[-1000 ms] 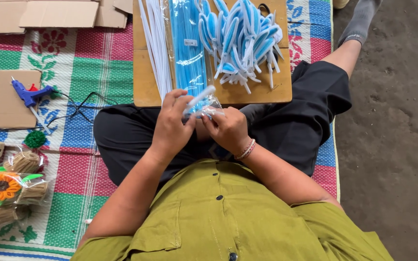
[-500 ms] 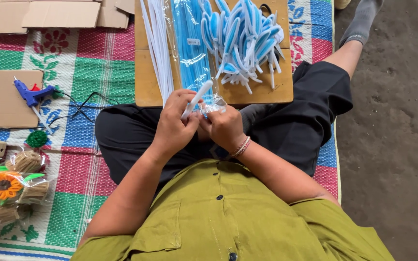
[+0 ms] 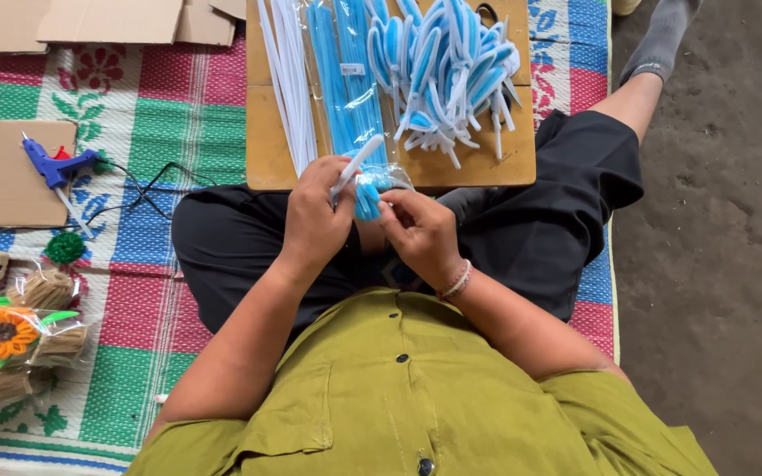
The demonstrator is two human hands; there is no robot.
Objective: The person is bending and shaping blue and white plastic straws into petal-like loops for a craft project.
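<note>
— Left hand [image 3: 315, 216]?

— Closed on a white chenille stem [image 3: 356, 165]. Pinched near the lower end between thumb and fingers, with the free end slanting up toward the near edge of the wooden board [image 3: 487, 163].

— And the right hand [image 3: 421, 234]?

— Fingertips closed too, pinching the near end of the packet of blue chenille stems [image 3: 346, 88], right where the clear wrap opened. Held just beside the left hand, over the lap. Hard to tell whether gripping one blue stem or only the wrap.

— Rest of that packet?

— Lay lengthwise on the board, between a bundle of white stems [image 3: 288, 79] to the left and a heap of blue-and-white loops [image 3: 447, 70] to the right.

— How far along, then?

— Judged well under way, not near the end. Counted a good heap of loops shaped and set down; saw both bundles looking thick, so plenty of stems unused. Saw nothing bent or joined yet in the white stem in hand.

— Anything else about?

— Off to the left on the woven mat [image 3: 160, 115]: a blue glue gun [image 3: 50, 166] resting on a piece of cardboard [image 3: 11, 189], well apart from both hands. Below that, a green pompom [image 3: 64, 248] and wrapped sunflower pieces [image 3: 2, 333].
</note>
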